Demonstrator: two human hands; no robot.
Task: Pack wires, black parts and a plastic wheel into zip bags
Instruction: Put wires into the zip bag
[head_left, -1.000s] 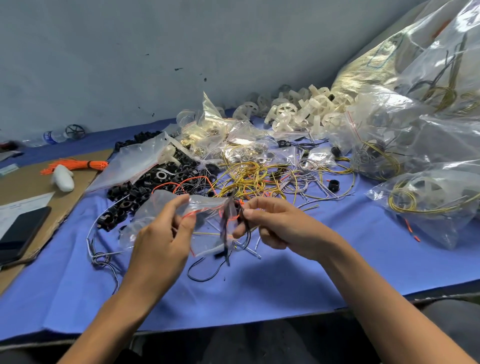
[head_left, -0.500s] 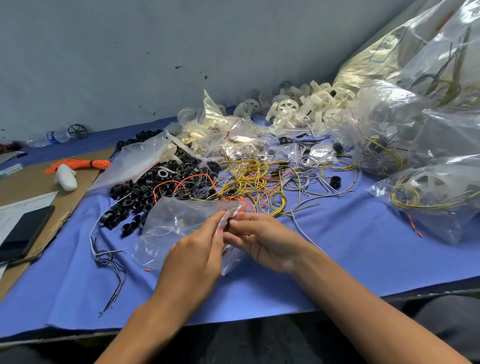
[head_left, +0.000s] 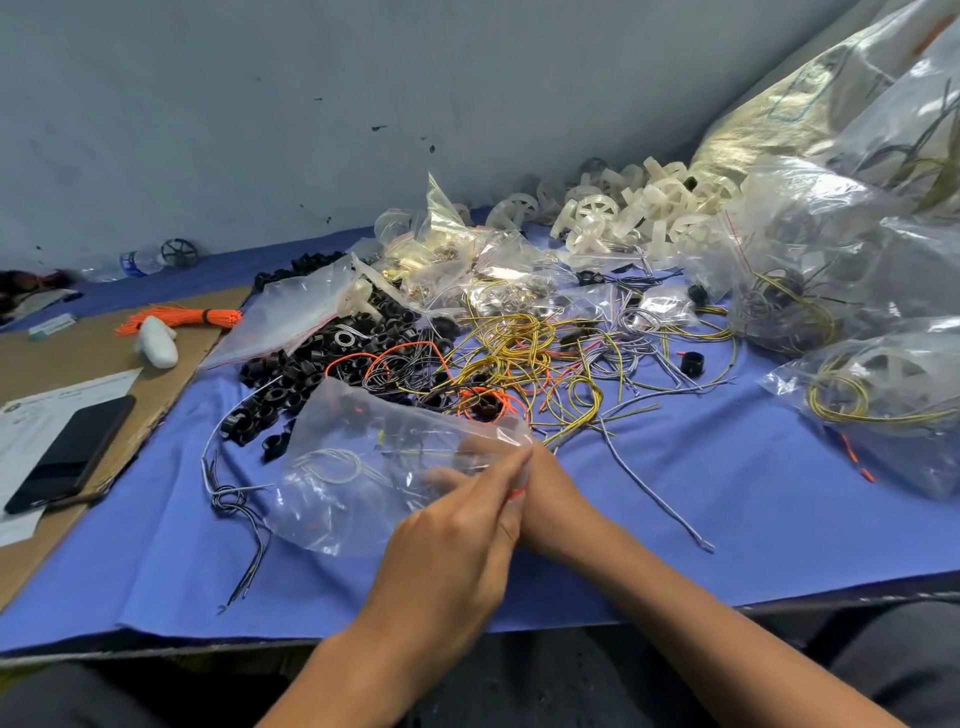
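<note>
A clear zip bag with wires inside lies low over the blue cloth, its red zip edge at the right end. My left hand and my right hand meet at that edge, and both pinch the zip strip between fingers and thumb. Behind the bag lie a heap of black ring parts, a tangle of yellow, grey and orange wires and, by the wall, a pile of white plastic wheels.
Filled plastic bags are stacked at the right. A brown board at the left carries a phone, a paper, a white object and an orange wire bundle. Loose grey wires lie near the table's front edge.
The bag has come down from the air to the cloth. Both hands moved together to its right end and now pinch the zip edge; the wires the right hand held are inside.
</note>
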